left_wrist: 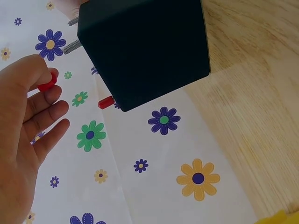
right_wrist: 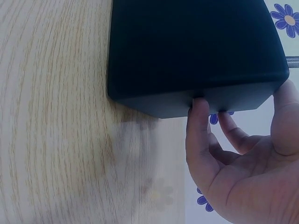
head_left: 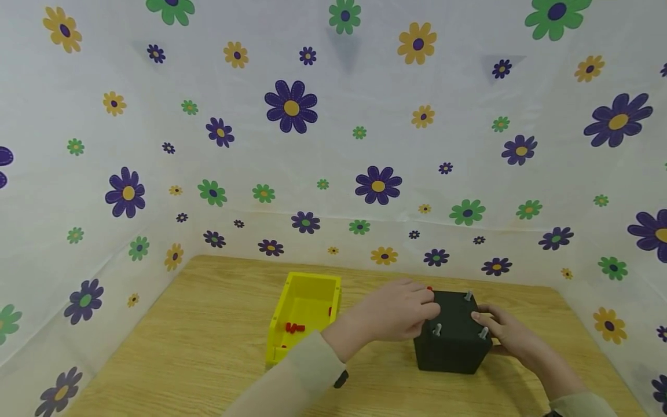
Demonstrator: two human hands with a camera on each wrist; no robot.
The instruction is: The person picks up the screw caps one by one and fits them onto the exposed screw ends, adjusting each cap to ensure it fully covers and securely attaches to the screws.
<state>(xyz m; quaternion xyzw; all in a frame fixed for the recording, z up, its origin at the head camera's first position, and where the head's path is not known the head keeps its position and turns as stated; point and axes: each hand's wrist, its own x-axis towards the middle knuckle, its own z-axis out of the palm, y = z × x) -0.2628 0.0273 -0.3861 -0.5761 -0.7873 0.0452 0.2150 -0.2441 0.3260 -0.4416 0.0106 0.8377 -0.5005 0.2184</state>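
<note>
Your hands are working at the black box on the wooden table.
Your left hand [head_left: 398,310] is pinching a red cap [left_wrist: 47,85] between thumb and forefinger, other fingers loosely spread; your right hand [head_left: 508,330] is bracing the black box [head_left: 452,333], fingertips pressing its side, beside the yellow bin [head_left: 304,313].

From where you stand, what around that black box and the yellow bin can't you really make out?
- Head view: the left hand covers the near-left part of the black box top, so the red cap there barely shows.
- Head view: the red pieces in the yellow bin are too small to count.
- Right wrist view: the right hand has its fingertips against the box; the box hides their ends.
- Left wrist view: the bin is cut off by the bottom edge.
</note>
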